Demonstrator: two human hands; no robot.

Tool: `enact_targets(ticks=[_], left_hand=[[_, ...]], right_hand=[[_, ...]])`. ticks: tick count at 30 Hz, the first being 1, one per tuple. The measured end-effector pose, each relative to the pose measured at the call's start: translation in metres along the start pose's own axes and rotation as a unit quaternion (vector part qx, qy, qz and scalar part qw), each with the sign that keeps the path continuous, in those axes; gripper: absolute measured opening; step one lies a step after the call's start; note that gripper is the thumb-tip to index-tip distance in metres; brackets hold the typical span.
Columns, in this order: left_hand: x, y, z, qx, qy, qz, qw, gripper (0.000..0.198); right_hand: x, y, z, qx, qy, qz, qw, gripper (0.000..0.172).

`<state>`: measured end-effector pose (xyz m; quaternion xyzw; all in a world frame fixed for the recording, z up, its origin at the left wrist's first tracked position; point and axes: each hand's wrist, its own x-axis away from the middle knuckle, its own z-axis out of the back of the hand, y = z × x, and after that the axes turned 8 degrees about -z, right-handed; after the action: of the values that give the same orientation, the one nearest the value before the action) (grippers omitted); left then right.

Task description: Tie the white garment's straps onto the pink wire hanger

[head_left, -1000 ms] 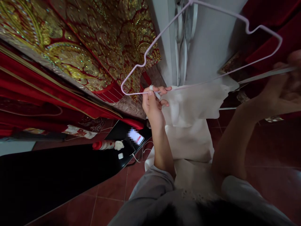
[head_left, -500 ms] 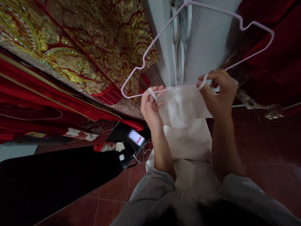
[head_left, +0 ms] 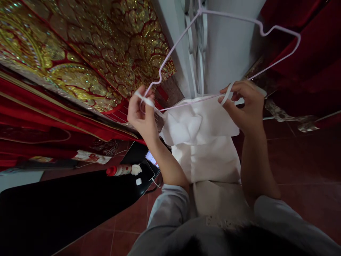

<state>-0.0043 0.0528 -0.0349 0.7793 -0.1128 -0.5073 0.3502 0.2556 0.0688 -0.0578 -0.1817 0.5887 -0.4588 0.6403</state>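
Observation:
A lilac wire clothes hanger (head_left: 181, 36) is in front of me, its bottom bar running past both hands. My left hand (head_left: 145, 115) is closed on a white strap (head_left: 146, 100) at the hanger's left corner. Near the bar's right part, my right hand (head_left: 245, 105) pinches another white strap (head_left: 228, 93) between thumb and fingers. Below the bar hangs a white cloth garment (head_left: 210, 122), spread between my hands and draping downward. How the straps join the cloth is hard to make out.
Red garments with gold sequins (head_left: 128, 42) hang at the left. A black tabletop (head_left: 66, 202) holds a red-capped bottle (head_left: 118, 170), a small white case (head_left: 139, 181) and a phone (head_left: 151, 158). Dark red cloth (head_left: 319, 64) hangs at the right. Red tiles (head_left: 301, 160) cover the floor.
My left hand has moved left along the bar to the hanger's corner, carrying the strap and spreading the white cloth. The hanger has shifted slightly left; my right hand keeps its pinch.

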Motion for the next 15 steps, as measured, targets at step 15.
enact_targets(ticks=[15], left_hand=[[0.005,-0.005,-0.011,0.010,0.047,0.067,0.997,0.025]], right_hand=[[0.009,-0.007,-0.014,-0.020,0.053,0.002,0.998,0.023]])
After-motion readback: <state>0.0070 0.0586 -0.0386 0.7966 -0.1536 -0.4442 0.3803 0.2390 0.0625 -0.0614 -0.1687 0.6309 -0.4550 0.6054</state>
